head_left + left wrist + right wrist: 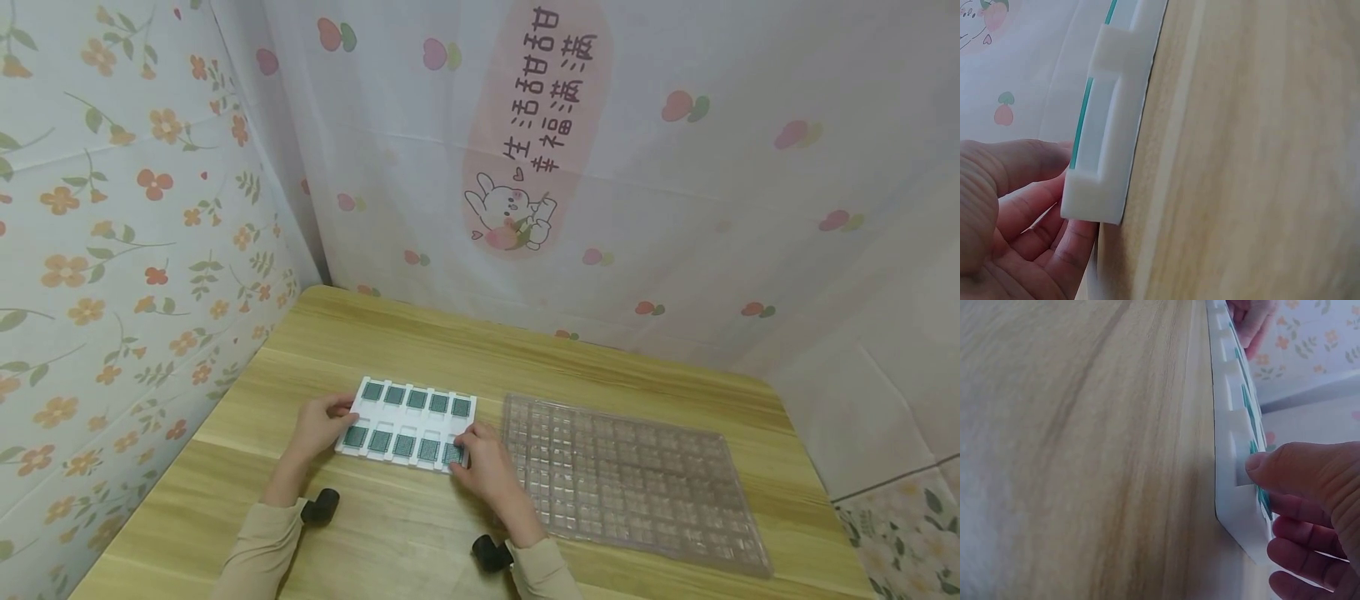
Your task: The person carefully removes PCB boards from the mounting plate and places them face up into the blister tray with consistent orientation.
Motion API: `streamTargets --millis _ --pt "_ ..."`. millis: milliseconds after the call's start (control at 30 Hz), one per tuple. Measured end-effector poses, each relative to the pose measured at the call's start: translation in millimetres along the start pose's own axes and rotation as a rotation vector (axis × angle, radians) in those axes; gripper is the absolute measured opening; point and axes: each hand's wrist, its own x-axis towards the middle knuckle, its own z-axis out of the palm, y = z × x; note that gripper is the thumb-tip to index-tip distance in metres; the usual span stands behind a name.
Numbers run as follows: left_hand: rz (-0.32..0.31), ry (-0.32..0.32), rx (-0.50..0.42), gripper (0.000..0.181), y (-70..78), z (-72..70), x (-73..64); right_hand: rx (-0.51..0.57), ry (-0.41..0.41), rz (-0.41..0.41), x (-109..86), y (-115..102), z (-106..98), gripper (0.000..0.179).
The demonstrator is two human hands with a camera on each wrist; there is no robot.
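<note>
The white tray lies on the table between your hands, its long axis running left to right, the right end slanting slightly nearer you. Your left hand grips the left short end, thumb on the upper edge. Your right hand closes about the near right corner, thumb against the long edge (whether its pinch takes in the corner green square too, I cannot tell). The clear tray sits just beyond your right hand, which is nearer it than your left.
</note>
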Motion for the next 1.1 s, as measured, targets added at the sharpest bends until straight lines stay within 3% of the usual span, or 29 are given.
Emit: streamTargets --millis 833,1100 --pt "0.031 -0.004 0.008 0.028 -2.7 -2.1 -1.4 0.034 0.018 -0.019 -0.5 0.9 -7.1 0.029" --pt "-0.001 -0.014 0.002 0.029 0.2 -3.8 -2.2 0.037 0.039 -0.011 0.6 4.7 -11.9 0.028"
